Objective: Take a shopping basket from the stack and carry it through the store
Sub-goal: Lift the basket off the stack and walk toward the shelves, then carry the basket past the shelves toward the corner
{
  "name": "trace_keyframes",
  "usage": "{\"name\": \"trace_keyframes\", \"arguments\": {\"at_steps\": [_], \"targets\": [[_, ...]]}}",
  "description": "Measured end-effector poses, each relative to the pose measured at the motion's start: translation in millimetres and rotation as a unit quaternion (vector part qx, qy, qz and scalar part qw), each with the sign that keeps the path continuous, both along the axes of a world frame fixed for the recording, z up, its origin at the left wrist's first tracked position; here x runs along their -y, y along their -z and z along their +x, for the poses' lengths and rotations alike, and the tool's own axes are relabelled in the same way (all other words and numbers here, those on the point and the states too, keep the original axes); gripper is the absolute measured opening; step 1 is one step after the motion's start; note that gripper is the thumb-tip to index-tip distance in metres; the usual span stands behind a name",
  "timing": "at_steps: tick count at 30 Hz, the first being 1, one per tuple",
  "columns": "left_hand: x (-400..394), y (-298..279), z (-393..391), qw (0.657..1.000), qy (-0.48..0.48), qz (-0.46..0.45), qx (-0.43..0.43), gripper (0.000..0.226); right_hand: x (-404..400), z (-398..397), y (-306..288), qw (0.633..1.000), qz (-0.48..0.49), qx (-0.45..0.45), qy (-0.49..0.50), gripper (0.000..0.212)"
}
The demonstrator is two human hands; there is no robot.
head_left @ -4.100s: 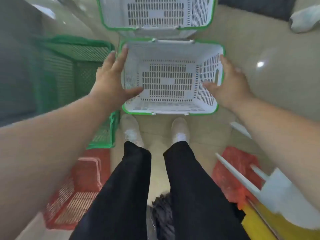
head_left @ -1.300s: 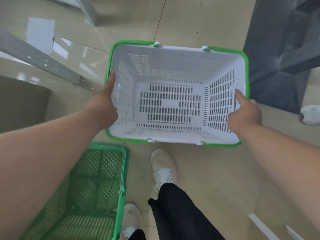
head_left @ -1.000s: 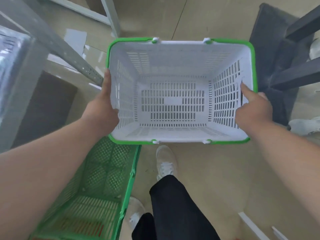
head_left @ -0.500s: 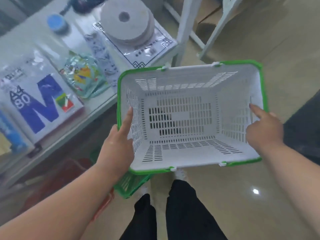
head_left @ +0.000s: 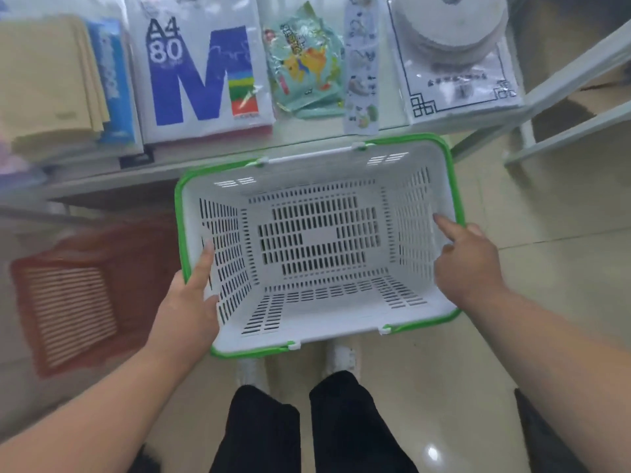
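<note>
I stood at the shelf (head_left: 307,150), the white basket (head_left: 317,240) held empty at waist height: the carrying step, I judged. My left hand (head_left: 187,308) and right hand (head_left: 467,264) clasped its side rims; next meant walking on, keeping it level

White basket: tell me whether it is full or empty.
Empty: the white basket shows only its bare slotted floor, held by the left hand and right hand.

Fingers of left hand (head_left: 186,303) hidden behind basket (head_left: 317,322) wall; red basket (head_left: 78,302) blurred; paper roll (head_left: 450,22) cut by top edge.
</note>
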State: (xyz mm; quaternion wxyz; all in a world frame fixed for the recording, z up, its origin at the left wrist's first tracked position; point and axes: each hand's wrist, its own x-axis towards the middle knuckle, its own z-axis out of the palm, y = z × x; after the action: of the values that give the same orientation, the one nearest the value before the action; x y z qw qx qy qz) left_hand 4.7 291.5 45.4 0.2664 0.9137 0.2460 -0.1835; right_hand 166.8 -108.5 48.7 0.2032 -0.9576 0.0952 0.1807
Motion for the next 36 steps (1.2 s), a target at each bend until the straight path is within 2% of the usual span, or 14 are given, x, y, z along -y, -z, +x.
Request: {"name": "trace_keyframes", "arguments": {"at_steps": [4,11,16,18,21,24,26,31,36], "targets": [[-1,30,-14,0.999,-0.042,-0.012,-0.012,0.108,-8,-3,31,1.000,-0.009,-0.014,-0.021,0.069],[7,84,-25,0.995,-0.038,-0.035,-0.085,0.107,5,-10,85,0.992,-0.080,-0.067,-0.072,0.068],[15,126,-22,0.992,0.016,-0.004,-0.125,0.103,15,-22,135,0.989,-0.085,-0.113,-0.039,0.070],[13,137,-25,0.991,0.023,0.017,-0.129,0.099,17,-31,149,0.988,-0.097,-0.107,-0.061,0.069],[9,153,-35,0.991,0.052,0.004,-0.127,0.108,19,-39,163,0.984,-0.129,-0.092,-0.078,0.075],[9,167,-35,0.989,0.051,-0.041,-0.133,0.116,18,-36,175,0.984,-0.098,-0.137,-0.060,0.082],[7,180,-27,0.989,0.022,-0.061,-0.136,0.113,19,-28,185,0.979,-0.084,-0.174,-0.073,0.082],[5,205,-9,0.993,-0.021,-0.043,-0.107,0.075,21,-15,198,0.980,-0.078,-0.167,-0.076,0.081],[3,180,-7,0.994,-0.046,-0.058,-0.085,0.075,9,-10,167,0.984,-0.081,-0.159,-0.026,0.092]]}}
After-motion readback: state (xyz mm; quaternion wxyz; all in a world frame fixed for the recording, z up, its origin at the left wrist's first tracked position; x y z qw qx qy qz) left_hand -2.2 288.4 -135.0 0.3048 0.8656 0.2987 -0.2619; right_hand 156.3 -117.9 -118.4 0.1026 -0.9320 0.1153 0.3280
